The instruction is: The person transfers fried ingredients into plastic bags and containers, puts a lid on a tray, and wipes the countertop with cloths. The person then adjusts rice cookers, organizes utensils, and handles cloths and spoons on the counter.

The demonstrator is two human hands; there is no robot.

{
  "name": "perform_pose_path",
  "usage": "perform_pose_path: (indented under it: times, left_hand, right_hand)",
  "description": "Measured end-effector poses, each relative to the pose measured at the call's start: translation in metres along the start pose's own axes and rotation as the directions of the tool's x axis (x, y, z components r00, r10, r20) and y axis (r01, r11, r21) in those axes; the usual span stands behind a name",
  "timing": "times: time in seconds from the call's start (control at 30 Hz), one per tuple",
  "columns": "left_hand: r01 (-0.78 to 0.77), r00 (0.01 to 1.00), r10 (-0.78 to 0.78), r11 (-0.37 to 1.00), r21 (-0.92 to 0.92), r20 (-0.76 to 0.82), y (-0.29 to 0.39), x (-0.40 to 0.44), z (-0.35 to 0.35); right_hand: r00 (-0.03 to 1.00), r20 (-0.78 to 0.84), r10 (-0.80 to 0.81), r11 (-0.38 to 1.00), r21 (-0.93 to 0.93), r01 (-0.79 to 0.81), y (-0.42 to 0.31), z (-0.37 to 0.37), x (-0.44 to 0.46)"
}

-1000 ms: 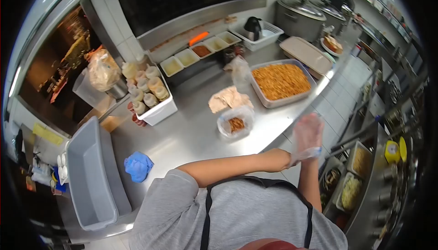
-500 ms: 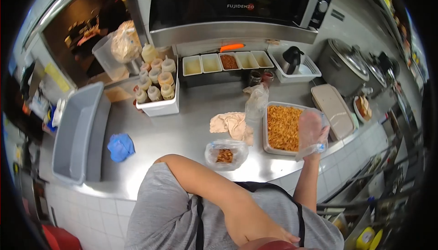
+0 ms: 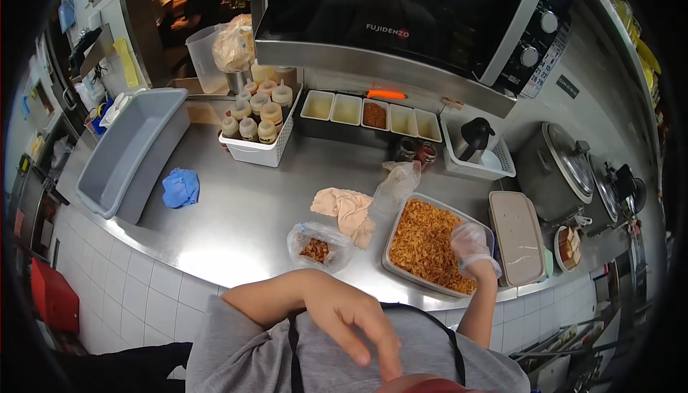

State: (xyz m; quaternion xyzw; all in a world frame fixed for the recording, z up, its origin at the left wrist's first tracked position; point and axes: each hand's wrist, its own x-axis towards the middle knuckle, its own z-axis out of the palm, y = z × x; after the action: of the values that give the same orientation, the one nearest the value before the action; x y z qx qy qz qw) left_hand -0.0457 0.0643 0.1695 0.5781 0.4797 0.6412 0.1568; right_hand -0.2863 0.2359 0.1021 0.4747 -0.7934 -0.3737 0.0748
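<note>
My right hand (image 3: 471,244), in a clear plastic glove, is over the right side of a tub of brown fried flakes (image 3: 428,239). Its fingertips reach the flakes; whether they grip any is hidden. Bare and holding nothing, my left hand (image 3: 356,325) hangs in front of my chest with its fingers apart. On the steel counter, left of the tub, sits an open plastic bag (image 3: 319,247) with some brown pieces inside. Behind that bag lies a crumpled peach cloth (image 3: 345,210), and a clear crumpled bag (image 3: 398,185) lies beside the cloth.
At the left are a grey bin (image 3: 136,150) and a blue cloth (image 3: 180,188). A white basket of squeeze bottles (image 3: 257,150) stands near several seasoning trays (image 3: 347,109). A lidded tub (image 3: 517,239) and a large pot (image 3: 553,171) are at the right. Two people are beyond the window.
My gloved right hand has moved from beside the counter's edge into the flakes tub. My left hand has left the right wrist and come in front of my chest. The view has turned.
</note>
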Motion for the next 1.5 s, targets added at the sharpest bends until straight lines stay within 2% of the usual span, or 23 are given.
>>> perform_pose_path:
  times: [0.03, 0.07, 0.1, 0.17, 0.2, 0.27, 0.33, 0.37, 0.43, 0.47, 0.67, 0.7, 0.8, 0.83, 0.9, 0.93, 0.97, 1.03, 1.17, 1.23, 1.3, 1.37, 1.5]
  left_hand:
    - [0.001, 1.000, -0.001, 1.000, -0.002, 0.002, -0.006, -0.010, 0.001]
    - [0.062, 0.969, -0.087, 0.991, -0.116, -0.233, -0.012, -0.019, 0.003]
    - [0.096, 0.876, -0.196, 0.966, -0.239, -0.440, -0.021, -0.028, 0.004]
    - [0.180, 0.621, -0.262, 0.965, -0.191, -0.739, -0.047, -0.047, 0.001]
    - [0.236, 0.429, -0.327, 0.940, -0.245, -0.842, -0.066, -0.058, 0.000]
    - [0.373, 0.072, -0.418, 0.853, -0.364, -0.906, -0.116, -0.086, 0.003]
    - [0.398, 0.052, -0.522, 0.793, -0.462, -0.852, -0.145, -0.101, 0.013]
    - [0.410, 0.021, -0.601, 0.734, -0.541, -0.799, -0.158, -0.109, 0.018]
    - [0.478, 0.090, -0.674, 0.675, -0.561, -0.734, -0.198, -0.139, 0.023]
    - [0.531, 0.145, -0.730, 0.626, -0.570, -0.668, -0.208, -0.147, 0.023]
    - [0.618, 0.167, -0.666, 0.646, -0.449, -0.727, -0.193, -0.143, 0.005]
    - [0.616, 0.178, -0.642, 0.663, -0.425, -0.745, -0.193, -0.144, 0.009]
    - [0.548, 0.053, -0.684, 0.630, -0.551, -0.728, -0.179, -0.124, 0.006]
    - [0.509, 0.005, -0.699, 0.618, -0.600, -0.716, -0.177, -0.115, 0.005]
    - [0.356, -0.028, -0.696, 0.663, -0.658, -0.717, -0.179, -0.102, 0.000]
    - [0.364, -0.019, -0.721, 0.640, -0.676, -0.693, -0.181, -0.098, -0.004]
    - [0.295, -0.049, -0.690, 0.681, -0.670, -0.722, -0.182, -0.094, -0.006]
    - [0.233, -0.082, -0.658, 0.718, -0.656, -0.749, -0.186, -0.089, -0.014]
    - [0.226, -0.150, -0.592, 0.759, -0.610, -0.792, -0.193, -0.085, -0.024]
    - [0.274, -0.179, -0.499, 0.803, -0.530, -0.848, -0.198, -0.083, -0.030]
    - [0.268, -0.173, -0.503, 0.803, -0.532, -0.847, -0.200, -0.085, -0.032]
    - [0.253, -0.169, -0.481, 0.822, -0.509, -0.860, -0.200, -0.082, -0.032]
    - [0.265, -0.173, -0.472, 0.823, -0.503, -0.864, -0.202, -0.078, -0.030]
  right_hand:
    - [0.983, 0.111, -0.148, 0.986, -0.058, 0.155, 0.000, -0.005, -0.005]
    - [0.983, 0.112, -0.145, 0.987, -0.055, 0.152, 0.000, 0.029, -0.005]
    - [0.980, -0.085, -0.178, 0.984, -0.001, 0.179, -0.003, 0.089, -0.005]
    - [0.942, -0.283, -0.178, 0.978, 0.058, 0.203, -0.012, 0.143, -0.013]
    - [0.958, -0.287, 0.005, 0.884, 0.449, 0.130, -0.018, 0.154, -0.017]
    - [0.960, -0.205, 0.192, 0.624, 0.780, 0.042, -0.023, 0.157, -0.021]
    - [0.984, 0.179, 0.010, 0.493, 0.855, -0.161, -0.014, 0.118, -0.016]
    - [0.981, 0.191, 0.020, 0.476, 0.861, -0.177, -0.011, 0.099, -0.019]
    - [0.973, -0.204, 0.104, 0.647, 0.757, 0.090, -0.007, 0.069, -0.024]
    - [0.944, -0.266, 0.194, 0.635, 0.768, 0.085, -0.009, 0.067, -0.026]
    - [0.985, -0.146, 0.087, 0.628, 0.776, 0.059, -0.007, 0.104, -0.012]
    - [0.981, -0.128, 0.147, 0.623, 0.782, 0.009, -0.019, 0.143, -0.001]
    - [0.976, -0.144, 0.164, 0.623, 0.782, 0.010, -0.016, 0.145, -0.008]
    - [0.966, -0.139, 0.216, 0.561, 0.828, -0.006, -0.020, 0.169, -0.004]
    - [0.973, 0.216, 0.085, 0.412, 0.881, -0.232, 0.006, 0.104, -0.025]
    - [0.988, 0.135, 0.075, 0.453, 0.878, -0.154, 0.004, 0.151, -0.016]
    - [0.966, 0.239, 0.100, 0.223, 0.940, -0.256, 0.022, 0.097, -0.034]
    - [0.942, 0.257, 0.218, 0.199, 0.933, -0.301, 0.026, 0.103, -0.039]
    - [0.931, 0.348, 0.112, 0.263, 0.893, -0.366, 0.020, 0.114, -0.028]
    - [0.941, 0.114, 0.319, 0.478, 0.838, -0.263, 0.011, 0.112, -0.022]
    - [0.944, 0.155, 0.292, 0.417, 0.867, -0.272, 0.012, 0.113, -0.021]
    - [0.930, 0.345, 0.126, 0.243, 0.898, -0.366, 0.018, 0.112, -0.020]
    - [0.939, 0.324, 0.114, 0.211, 0.916, -0.342, 0.011, 0.111, -0.018]
